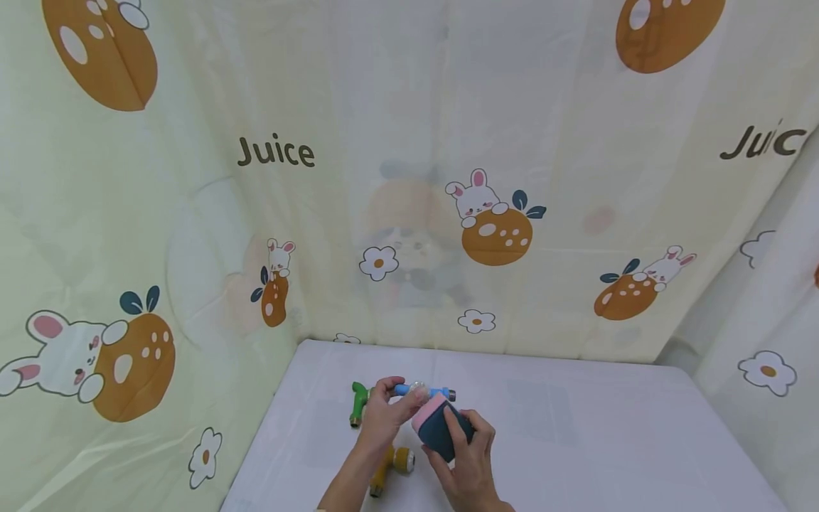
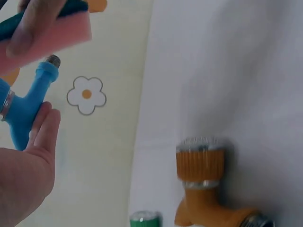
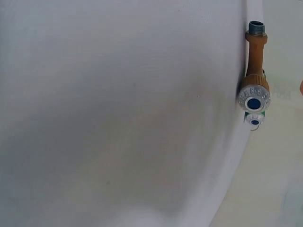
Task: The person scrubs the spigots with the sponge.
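Observation:
Above the table my left hand (image 1: 382,419) holds a blue tap (image 2: 37,97) with a threaded metal end, its fingers along the body and the thumb near the clear knob. My right hand (image 1: 472,459) grips a two-layer sponge (image 1: 440,432), pink on one side and dark teal on the other. Fingers spread over the teal layer, the sponge's pink side is turned toward the blue tap. In the left wrist view the sponge's pink layer (image 2: 61,40) overlaps the space just above the tap's threaded end. The right wrist view shows neither the right hand nor the sponge.
An orange-yellow tap (image 1: 382,475) lies on the white table (image 1: 608,441), close to the left forearm. Farther back, left of the left hand, is a green tap (image 1: 356,409). A printed curtain (image 1: 384,107) hangs behind the table and along its sides.

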`<action>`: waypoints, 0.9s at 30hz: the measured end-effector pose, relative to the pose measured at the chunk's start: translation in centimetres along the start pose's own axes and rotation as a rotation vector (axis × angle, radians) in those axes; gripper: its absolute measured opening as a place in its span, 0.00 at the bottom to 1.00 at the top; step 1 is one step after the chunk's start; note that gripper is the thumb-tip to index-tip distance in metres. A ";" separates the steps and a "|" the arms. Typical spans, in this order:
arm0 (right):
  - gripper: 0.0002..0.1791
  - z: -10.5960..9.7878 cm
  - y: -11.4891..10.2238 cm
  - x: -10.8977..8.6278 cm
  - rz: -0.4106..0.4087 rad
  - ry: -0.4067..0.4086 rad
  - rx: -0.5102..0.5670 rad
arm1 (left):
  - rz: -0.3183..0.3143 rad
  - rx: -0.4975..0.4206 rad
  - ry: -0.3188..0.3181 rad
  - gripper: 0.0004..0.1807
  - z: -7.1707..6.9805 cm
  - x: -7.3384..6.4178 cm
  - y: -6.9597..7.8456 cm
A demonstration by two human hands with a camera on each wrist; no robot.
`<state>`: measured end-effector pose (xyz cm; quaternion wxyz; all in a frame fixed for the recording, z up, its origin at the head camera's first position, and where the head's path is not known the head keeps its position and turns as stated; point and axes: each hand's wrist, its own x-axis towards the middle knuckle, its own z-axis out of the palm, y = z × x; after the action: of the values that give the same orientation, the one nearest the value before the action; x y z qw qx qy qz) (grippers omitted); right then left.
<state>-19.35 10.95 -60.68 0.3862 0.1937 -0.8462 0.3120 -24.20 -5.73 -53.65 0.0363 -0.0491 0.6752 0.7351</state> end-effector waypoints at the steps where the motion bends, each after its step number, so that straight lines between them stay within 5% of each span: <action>1: 0.40 0.1 -0.1 0.0 -0.016 0.008 0.003 | -0.020 -0.028 -0.012 0.42 0.2 -0.1 0.1; 5: 0.36 0.4 -0.3 0.5 -0.056 0.059 0.018 | -0.106 -0.130 -0.079 0.39 0.9 -0.3 0.4; 15: 0.30 0.2 -0.1 1.6 -0.083 0.126 0.006 | -0.162 -0.063 -0.307 0.33 0.4 -0.4 0.7; 22: 0.29 -0.1 0.2 2.1 -0.064 0.075 -0.005 | -0.225 -0.112 -0.390 0.33 -0.1 -0.4 0.7; 27: 0.40 -0.6 0.5 2.4 -0.035 -0.001 -0.027 | -0.244 -0.103 -0.389 0.35 -0.3 -0.5 0.7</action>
<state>-20.84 11.45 -58.68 0.3936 0.2034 -0.8471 0.2934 -23.82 -6.10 -52.90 0.2515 0.0103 0.6061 0.7545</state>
